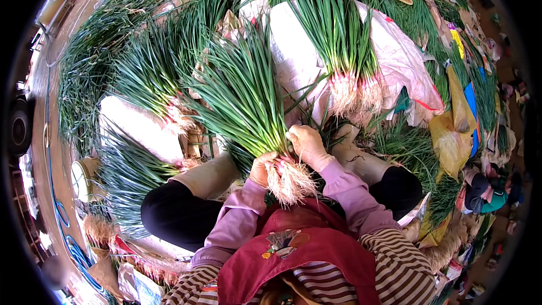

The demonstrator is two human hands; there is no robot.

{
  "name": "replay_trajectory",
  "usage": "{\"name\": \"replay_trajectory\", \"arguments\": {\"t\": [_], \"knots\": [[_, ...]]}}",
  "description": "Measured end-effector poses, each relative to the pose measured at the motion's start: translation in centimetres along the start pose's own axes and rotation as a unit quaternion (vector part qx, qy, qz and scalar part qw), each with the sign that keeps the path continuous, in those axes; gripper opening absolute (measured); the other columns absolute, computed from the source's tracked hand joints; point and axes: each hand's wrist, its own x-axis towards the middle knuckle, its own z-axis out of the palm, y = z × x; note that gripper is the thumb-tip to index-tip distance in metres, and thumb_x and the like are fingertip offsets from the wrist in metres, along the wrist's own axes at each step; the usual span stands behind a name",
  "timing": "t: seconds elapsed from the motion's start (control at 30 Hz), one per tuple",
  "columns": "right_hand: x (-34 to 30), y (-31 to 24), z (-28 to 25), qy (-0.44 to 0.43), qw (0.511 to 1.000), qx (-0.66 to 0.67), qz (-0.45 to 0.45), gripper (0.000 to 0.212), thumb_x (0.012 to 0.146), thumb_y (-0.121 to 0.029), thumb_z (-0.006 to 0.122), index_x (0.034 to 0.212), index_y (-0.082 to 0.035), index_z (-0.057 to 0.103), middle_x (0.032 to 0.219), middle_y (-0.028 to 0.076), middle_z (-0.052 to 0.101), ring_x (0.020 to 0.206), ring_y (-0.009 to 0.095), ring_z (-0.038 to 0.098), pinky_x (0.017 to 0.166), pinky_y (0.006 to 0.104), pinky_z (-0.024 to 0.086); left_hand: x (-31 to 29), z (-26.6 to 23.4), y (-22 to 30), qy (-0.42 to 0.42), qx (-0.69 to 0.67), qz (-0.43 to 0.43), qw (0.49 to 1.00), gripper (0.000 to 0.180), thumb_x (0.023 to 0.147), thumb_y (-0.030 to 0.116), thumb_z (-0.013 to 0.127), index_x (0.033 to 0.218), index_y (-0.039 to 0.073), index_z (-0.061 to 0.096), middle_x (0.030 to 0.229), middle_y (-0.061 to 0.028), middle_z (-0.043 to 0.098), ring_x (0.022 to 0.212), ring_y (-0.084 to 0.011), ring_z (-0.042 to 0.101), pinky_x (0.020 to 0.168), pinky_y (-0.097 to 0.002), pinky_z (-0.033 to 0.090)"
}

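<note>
A thick bunch of green onions point(248, 101) stands out in front of me, its long green leaves fanning away and its pale roots hanging toward my lap. My left hand point(262, 168) wraps round the bunch low down, just above the roots. On the other side my right hand point(307, 143) is closed, its fingertips pinched at the edge of the stems; what exactly they grip is hidden. Beyond, to the right, a bundle of green onions point(344, 45) lies on a white sack point(293, 39). Another bundle point(149, 73) rests to the left.
Cut leaves point(90, 73) are heaped at the far left. More onions point(127, 181) lie by my left knee. Yellow sacking point(451, 141) is at the right, and a person point(485, 192) sits beyond it. A white bucket point(84, 179) and blue hose point(76, 251) are at the left.
</note>
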Motion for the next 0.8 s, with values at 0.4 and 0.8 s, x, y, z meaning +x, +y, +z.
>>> {"name": "replay_trajectory", "arguments": {"t": [0.4, 0.8], "knots": [[5.1, 6.7, -10.4, -0.083, 0.923, -0.234, 0.293, 0.027, 0.088, -0.025, 0.051, 0.089, 0.000, 0.062, 0.074, 0.016, 0.062, 0.068, 0.030, 0.061, 0.068, 0.0416, 0.049, -0.5, -0.9, 3.6, -0.366, 0.107, 0.132, 0.915, 0.052, 0.078, 0.040, 0.054, 0.103, -0.006, 0.058, 0.115, -0.0212, 0.055, 0.123, -0.0429, 0.038, 0.105, -0.0530, 0.025], [0.3, 1.8, -7.0, 0.115, 0.979, -0.165, 0.016, 0.010, 0.074, -0.015, 0.064, 0.075, -0.007, 0.058, 0.071, 0.011, 0.058, 0.065, 0.029, 0.058, 0.059, 0.0381, 0.047, -0.7, 5.7, 0.3, -0.164, 0.009, 0.049, 0.985, 0.066, 0.070, 0.031, 0.064, 0.121, -0.006, 0.047, 0.110, -0.0358, 0.052, 0.099, -0.0427, 0.056, 0.090, -0.0493, 0.045]]}}
